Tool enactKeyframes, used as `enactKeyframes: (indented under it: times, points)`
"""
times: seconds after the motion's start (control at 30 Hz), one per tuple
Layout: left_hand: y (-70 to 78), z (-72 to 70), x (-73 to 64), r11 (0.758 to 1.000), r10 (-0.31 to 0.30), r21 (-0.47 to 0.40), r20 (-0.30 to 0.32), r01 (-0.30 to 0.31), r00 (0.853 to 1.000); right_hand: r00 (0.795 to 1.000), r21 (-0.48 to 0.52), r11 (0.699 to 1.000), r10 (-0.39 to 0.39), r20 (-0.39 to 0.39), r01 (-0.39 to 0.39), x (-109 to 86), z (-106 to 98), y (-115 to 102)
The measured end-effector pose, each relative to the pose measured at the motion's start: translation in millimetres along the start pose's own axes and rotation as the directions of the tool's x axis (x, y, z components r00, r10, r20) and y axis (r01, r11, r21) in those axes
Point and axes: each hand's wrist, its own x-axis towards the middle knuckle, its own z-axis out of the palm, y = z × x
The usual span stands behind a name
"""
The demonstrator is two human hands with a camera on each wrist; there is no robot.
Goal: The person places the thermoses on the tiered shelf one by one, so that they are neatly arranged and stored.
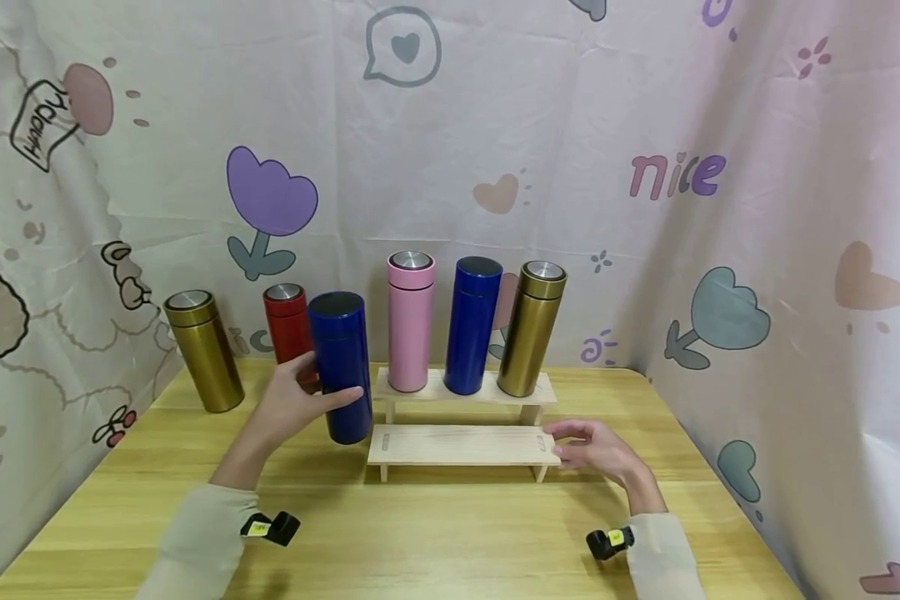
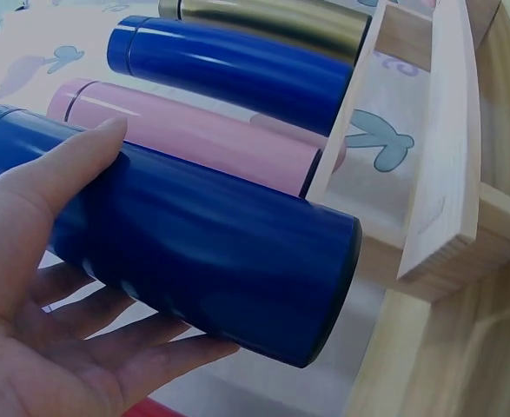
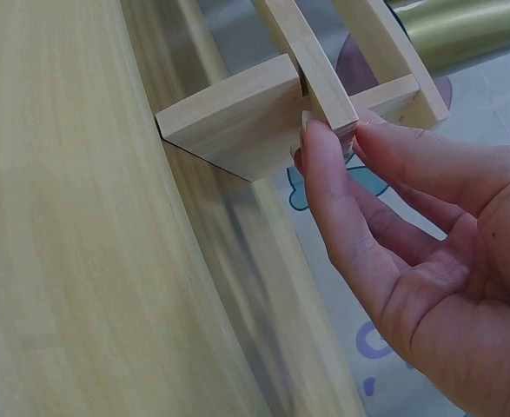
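Observation:
My left hand (image 1: 288, 400) grips a dark blue thermos bottle (image 1: 342, 367), thumb on one side and fingers round the other. In the left wrist view the bottle's dark base (image 2: 334, 295) points toward the wooden stand. At the right end of the stand's lower shelf (image 1: 461, 446), my right hand (image 1: 596, 454) pinches the corner between thumb and fingers. A pink bottle (image 1: 411, 333), another blue bottle (image 1: 474, 333) and a gold bottle (image 1: 531, 337) stand in a row on the upper shelf (image 1: 438, 387).
A second gold bottle (image 1: 208, 358) stands on the table (image 1: 435, 542) at the far left. Beside it is a red bottle (image 1: 287, 325), partly hidden by my left hand and the held bottle. A patterned curtain (image 1: 480, 108) hangs behind the table and along its sides.

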Motion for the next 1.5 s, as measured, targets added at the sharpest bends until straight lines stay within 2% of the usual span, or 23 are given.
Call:
enactKeyframes:
  times: [0.27, 0.5, 0.77, 1.23, 1.5]
  points:
    - [0.5, 9.1, 2.0, 1.0, -0.008, -0.013, 0.014, 0.009, 1.0, 1.0, -0.004, 1.0, 0.0, 0.006, 0.0, -0.6, 0.1, -0.8]
    - [6.6, 16.1, 2.1, 1.0, -0.007, -0.018, 0.032, 0.007, 0.999, 1.0, -0.004, 1.0, 0.002, -0.005, -0.002, 0.5, 0.7, 0.0]
    - [9.1, 26.1, 3.6, 1.0, 0.02, -0.015, 0.036, -0.019, 0.999, 1.0, -0.007, 1.0, 0.0, -0.006, 0.0, 0.2, 0.4, 0.9]
    - [13.8, 47.3, 7.2, 0.999, -0.035, 0.004, 0.058, 0.035, 0.998, 1.0, 0.003, 1.0, -0.007, 0.006, 0.007, 0.9, 0.7, 1.3]
    - [17.4, 57.5, 11.0, 1.0, -0.019, -0.02, 0.067, 0.02, 0.998, 1.0, 0.0, 1.0, -0.002, -0.006, 0.002, 0.8, 0.7, 0.5]
